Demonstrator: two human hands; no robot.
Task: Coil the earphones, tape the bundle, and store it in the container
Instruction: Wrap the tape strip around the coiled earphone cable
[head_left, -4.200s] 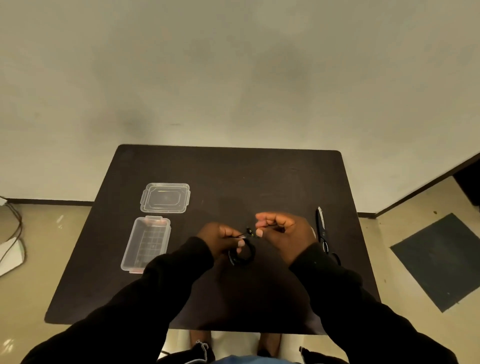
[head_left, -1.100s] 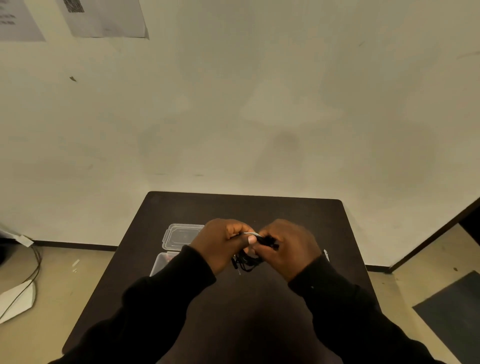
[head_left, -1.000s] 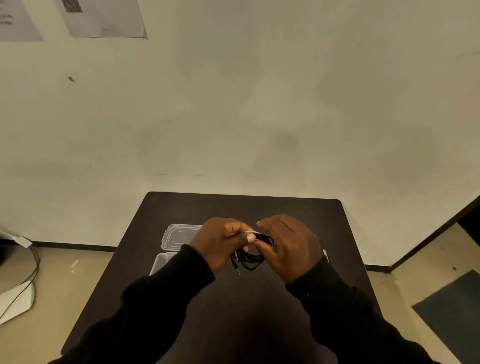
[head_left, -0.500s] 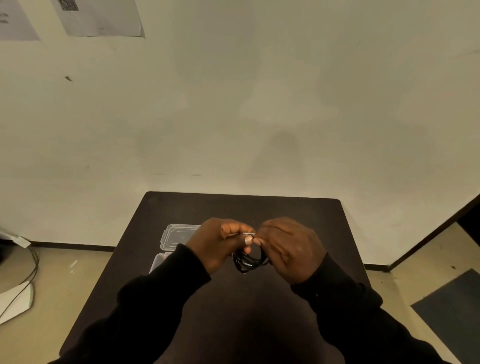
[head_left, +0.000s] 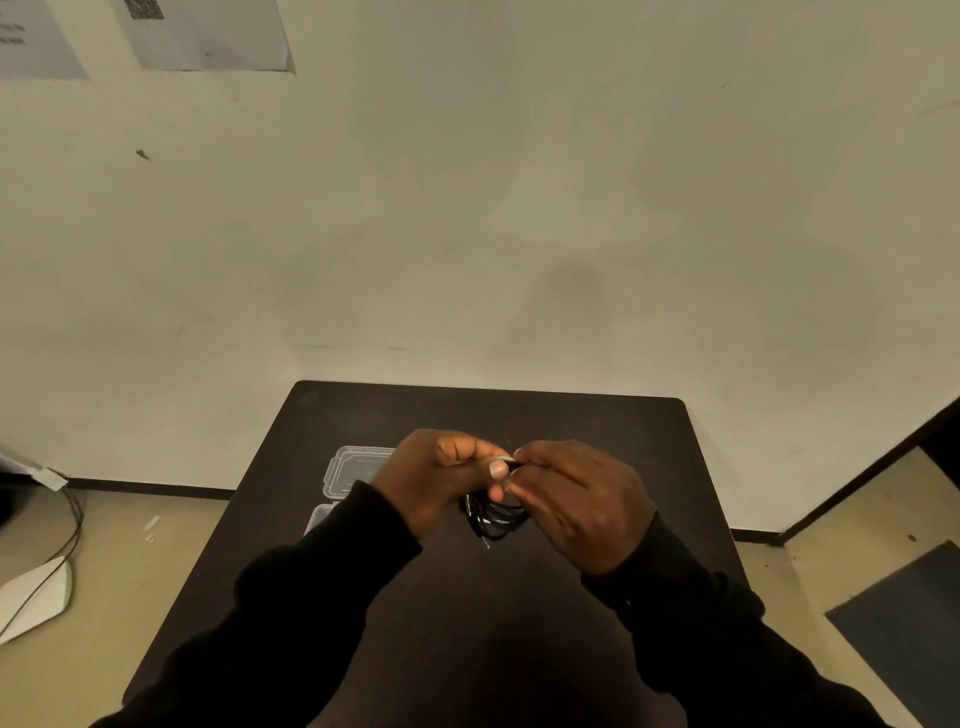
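Both hands have closed in together, left hand (head_left: 441, 480) and right hand (head_left: 576, 501) pinching the coiled earphones (head_left: 493, 517) above the counter (head_left: 597, 441). Coiling looks done; taping seems underway. Storing in the container (head_left: 319, 517), near left, remains.

The view has tilted up toward the wall since the start. The hands (head_left: 519, 493) have lifted the coiled earphones (head_left: 493, 519) and closed together over them.
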